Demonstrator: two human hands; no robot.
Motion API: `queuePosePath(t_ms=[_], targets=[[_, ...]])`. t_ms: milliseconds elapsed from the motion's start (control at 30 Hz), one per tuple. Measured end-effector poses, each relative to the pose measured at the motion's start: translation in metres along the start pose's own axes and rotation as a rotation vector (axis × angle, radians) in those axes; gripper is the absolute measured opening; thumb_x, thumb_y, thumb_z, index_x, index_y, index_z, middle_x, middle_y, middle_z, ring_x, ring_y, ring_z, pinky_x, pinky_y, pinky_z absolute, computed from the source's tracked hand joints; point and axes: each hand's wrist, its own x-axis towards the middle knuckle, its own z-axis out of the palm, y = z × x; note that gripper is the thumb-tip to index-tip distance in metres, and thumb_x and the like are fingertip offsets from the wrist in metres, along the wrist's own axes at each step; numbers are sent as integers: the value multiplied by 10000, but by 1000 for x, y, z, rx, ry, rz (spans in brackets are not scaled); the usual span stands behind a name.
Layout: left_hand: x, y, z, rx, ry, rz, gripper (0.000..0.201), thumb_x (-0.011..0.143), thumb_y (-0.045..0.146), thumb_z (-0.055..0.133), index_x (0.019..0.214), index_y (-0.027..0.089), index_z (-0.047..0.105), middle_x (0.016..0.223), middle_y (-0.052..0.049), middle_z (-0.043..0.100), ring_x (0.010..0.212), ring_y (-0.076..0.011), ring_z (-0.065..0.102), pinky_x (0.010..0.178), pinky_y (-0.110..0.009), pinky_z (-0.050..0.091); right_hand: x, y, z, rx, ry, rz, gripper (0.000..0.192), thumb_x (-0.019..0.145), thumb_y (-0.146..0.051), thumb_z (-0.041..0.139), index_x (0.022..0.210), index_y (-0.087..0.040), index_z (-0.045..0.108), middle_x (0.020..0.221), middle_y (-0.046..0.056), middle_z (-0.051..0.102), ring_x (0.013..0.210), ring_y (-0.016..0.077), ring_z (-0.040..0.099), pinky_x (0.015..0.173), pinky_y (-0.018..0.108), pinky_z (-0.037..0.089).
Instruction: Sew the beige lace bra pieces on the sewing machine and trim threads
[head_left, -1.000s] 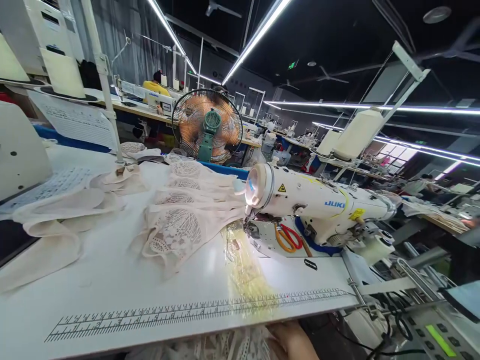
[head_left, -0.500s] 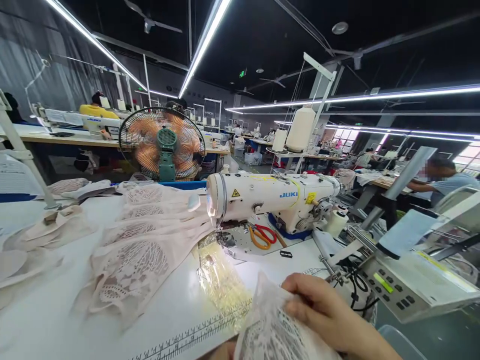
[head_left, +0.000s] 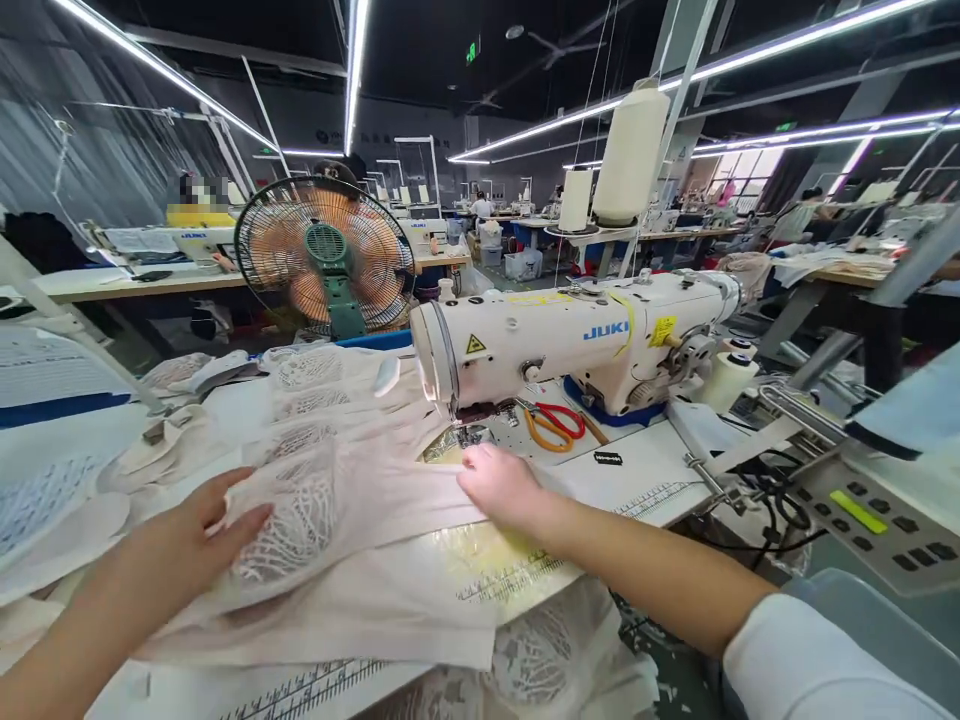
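— So, what do the hands grip?
— Nothing clenched: the left hand [head_left: 201, 520] lies flat, fingers spread, on the lace fabric [head_left: 330, 510]; the right hand [head_left: 501, 487] presses its edge, loosely curled.
— Where's the fabric?
— Spread over the white table [head_left: 637, 470], just before the sewing machine [head_left: 570, 340], scissors [head_left: 551, 422] beyond.

Sheer matt lace cloth [head_left: 315, 500] lies before the glossy enamelled sewing machine [head_left: 570, 340].
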Motion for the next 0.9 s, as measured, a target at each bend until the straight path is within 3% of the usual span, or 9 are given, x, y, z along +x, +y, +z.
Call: queuePosePath(t_ms=[67, 133, 167, 300, 367, 533, 667, 900], targets=[[9, 3, -3, 183, 41, -34, 610, 840, 482, 221, 1175, 85, 540, 781, -70, 691, 741, -317, 677, 632, -427, 527, 6, -5, 8, -47, 14, -5, 191, 810, -50, 454, 805, -124, 629, 992, 136, 601, 963, 258, 520, 726, 349, 448], [12, 29, -6, 217, 168, -1, 596, 853, 417, 140, 1163, 96, 535, 1020, -106, 655, 1021, -353, 599, 801, -462, 497, 7, -9, 13, -84, 9, -22, 188, 801, -40, 462, 813, -119, 633, 931, 131, 616, 922, 253, 538, 730, 358, 452], [12, 49, -5, 152, 193, 57, 565, 867, 378, 130, 1149, 96, 531, 1096, -121, 632, 1070, -336, 573, 856, -463, 480, 6, -11, 15, -98, 6, -29, 191, 803, -38, 462, 833, -117, 633, 912, 128, 623, 899, 247, 549, 729, 356, 458], [15, 132, 21, -329, -68, 463, 417, 891, 299, 236, 1054, 165, 596, 1095, -88, 671, 990, -210, 628, 851, -328, 521, 4, -14, 21, -120, 25, -48, 234, 876, -93, 419, 992, -114, 621, 996, 129, 637, 925, 228, 577, 797, 356, 483], [20, 154, 41, -412, -182, 534, 378, 891, 274, 291, 1097, 162, 587, 1156, -102, 655, 1044, -210, 615, 889, -336, 516, 2, -14, 24, -115, 40, -68, 271, 885, -118, 431, 1095, -99, 601, 1081, 141, 630, 1006, 232, 569, 876, 359, 474], [27, 155, 75, -386, -238, 532, 438, 913, 340, 349, 1240, 103, 517, 1283, -170, 567, 1179, -263, 535, 989, -415, 454, -14, -3, 26, -66, 75, -175, 356, 862, -148, 488, 1201, -71, 563, 1225, 154, 578, 1174, 234, 492, 1005, 335, 417], [32, 149, 81, -341, -207, 590, 410, 912, 356, 383, 1229, 152, 543, 1313, -142, 550, 1199, -253, 519, 997, -401, 449, -39, 9, 24, -6, 114, -241, 310, 879, -175, 450, 1122, -49, 595, 1186, 174, 593, 1162, 255, 500, 1021, 393, 406], [46, 152, 85, -286, -222, 587, 423, 916, 335, 343, 1197, 100, 553, 1294, -192, 546, 1180, -275, 529, 976, -408, 459, -61, 18, 25, 14, 177, -205, 343, 876, -230, 468, 1152, -57, 575, 1233, 157, 581, 1171, 286, 501, 1011, 419, 421]])
